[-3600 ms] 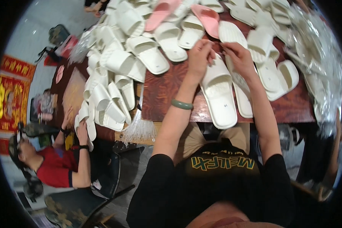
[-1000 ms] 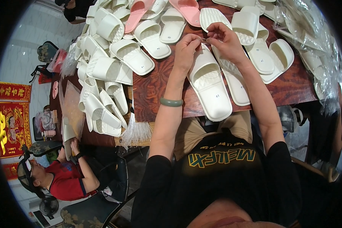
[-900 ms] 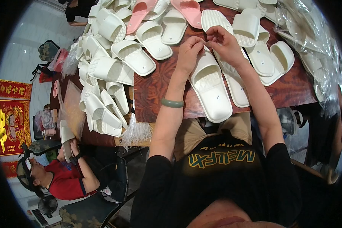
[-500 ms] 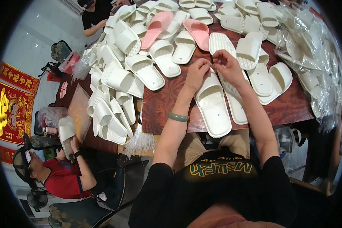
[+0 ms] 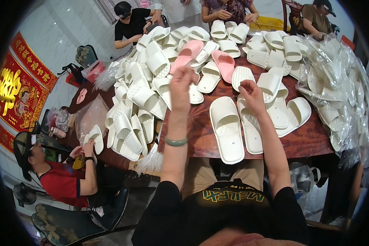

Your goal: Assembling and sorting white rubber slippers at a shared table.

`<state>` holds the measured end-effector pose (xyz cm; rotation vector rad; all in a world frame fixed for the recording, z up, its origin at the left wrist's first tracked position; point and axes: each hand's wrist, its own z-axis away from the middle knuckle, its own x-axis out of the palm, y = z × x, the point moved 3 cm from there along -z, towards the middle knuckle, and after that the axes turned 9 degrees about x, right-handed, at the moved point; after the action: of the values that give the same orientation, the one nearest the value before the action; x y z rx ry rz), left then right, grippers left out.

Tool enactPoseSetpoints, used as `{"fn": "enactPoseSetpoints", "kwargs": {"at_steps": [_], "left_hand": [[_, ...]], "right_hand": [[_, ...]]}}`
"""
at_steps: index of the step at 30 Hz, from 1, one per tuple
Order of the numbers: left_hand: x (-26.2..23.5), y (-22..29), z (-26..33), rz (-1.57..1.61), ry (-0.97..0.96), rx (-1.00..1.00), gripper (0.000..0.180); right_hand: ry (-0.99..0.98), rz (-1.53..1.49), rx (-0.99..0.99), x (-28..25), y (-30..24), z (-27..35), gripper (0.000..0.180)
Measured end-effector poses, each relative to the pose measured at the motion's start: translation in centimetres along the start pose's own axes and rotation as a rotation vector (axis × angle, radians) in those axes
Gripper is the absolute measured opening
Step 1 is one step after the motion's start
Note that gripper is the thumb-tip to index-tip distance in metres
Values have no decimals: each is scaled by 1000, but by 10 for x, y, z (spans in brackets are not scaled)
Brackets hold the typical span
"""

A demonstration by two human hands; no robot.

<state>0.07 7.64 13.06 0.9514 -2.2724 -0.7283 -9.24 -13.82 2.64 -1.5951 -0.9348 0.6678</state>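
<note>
Two cream slippers lie side by side at the table's near edge in front of me, the left slipper [image 5: 226, 135] and the right slipper [image 5: 250, 128]. My left hand [image 5: 183, 82] is raised over the pile left of them, blurred, its fingers bent. Whatever it holds, if anything, does not show. My right hand [image 5: 253, 97] hangs over the toe of the right slipper with its fingers curled together; anything thin between them is too small to make out. Beyond it stands another cream slipper [image 5: 242, 76], ribbed on top. A pink slipper [image 5: 224, 65] rests nearby.
Cream slippers [image 5: 145, 96] pile up on the left of the brown table [image 5: 197, 139]. Plastic-wrapped slippers [image 5: 336, 90] heap on the right. A bundle of white strings [image 5: 151, 160] hangs at the near left edge. A co-worker in red [image 5: 63, 182] handles a slipper; other people sit beyond.
My hands, together above the left slipper's toe before, have parted: the left went left and up, the right stays over the right slipper. The view has tilted up, showing more people.
</note>
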Motion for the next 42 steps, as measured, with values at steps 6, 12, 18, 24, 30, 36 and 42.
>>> {"fn": "enactPoseSetpoints", "kwargs": {"at_steps": [6,12,18,24,30,36,42], "left_hand": [[2,143,24,482,-172,133,11],[47,99,98,-537,-706,-310,19],[57,-26,151,-1176,-775,-234,51],[71,-64,133,-1171,-704,-274,52],[68,-94,132,-1241,-685,-306,45],[66,-93,117,-1205,-596,-342,46],[51,-82,120,-1190,-600,-380,40]], "right_hand": [[23,46,-11,-1,1,-3,16],[58,-92,28,-7,2,-2,12],[104,-126,-25,-31,3,-8,13],[215,-184,-62,-56,-5,-10,12],[256,-204,-27,-62,4,-12,10],[217,-161,-11,-48,8,-12,9],[152,-113,6,-45,15,-12,10]]}}
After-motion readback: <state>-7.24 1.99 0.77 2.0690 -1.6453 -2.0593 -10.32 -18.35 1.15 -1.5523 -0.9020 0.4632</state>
